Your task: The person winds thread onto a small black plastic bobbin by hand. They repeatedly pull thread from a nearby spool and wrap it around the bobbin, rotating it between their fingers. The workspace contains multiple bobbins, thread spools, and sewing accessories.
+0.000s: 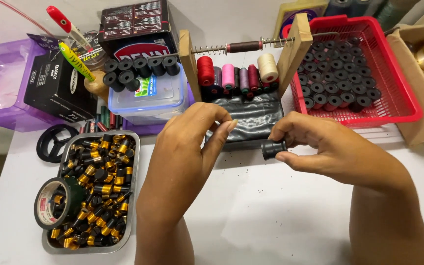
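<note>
Head view, looking down on a white worktable (271, 216). The right hand (330, 147) pinched a short black spool (274, 148) between thumb and fingertips, holding it clear of the table and just in front of a dark plastic sheet (251, 118). The left hand (192, 142) hovered just beside it, fingers curled loosely inward with the thumb extended toward the spool; it appeared to grip nothing, though its palm was turned away from the camera. The spool thus lay at the right hand's fingertips, apart from the left hand by a small gap. Behind the hands stood a wooden frame (295, 41) carrying a horizontal rod with springs (244, 46), beneath which coloured thread spools (236, 76) were lined up. To the right, a red plastic basket (403, 93) held many black spools in rows, filling roughly its far half; as a judgement, this suggested a good share of pieces already sorted there, with room remaining. To the left, a metal tray (133, 147) was heaped with black-and-gold cylindrical parts and a roll of dark tape (57, 203), which suggested much stock not yet handled. More black spools (141, 66) rested on a clear lidded container (148, 100).
</note>
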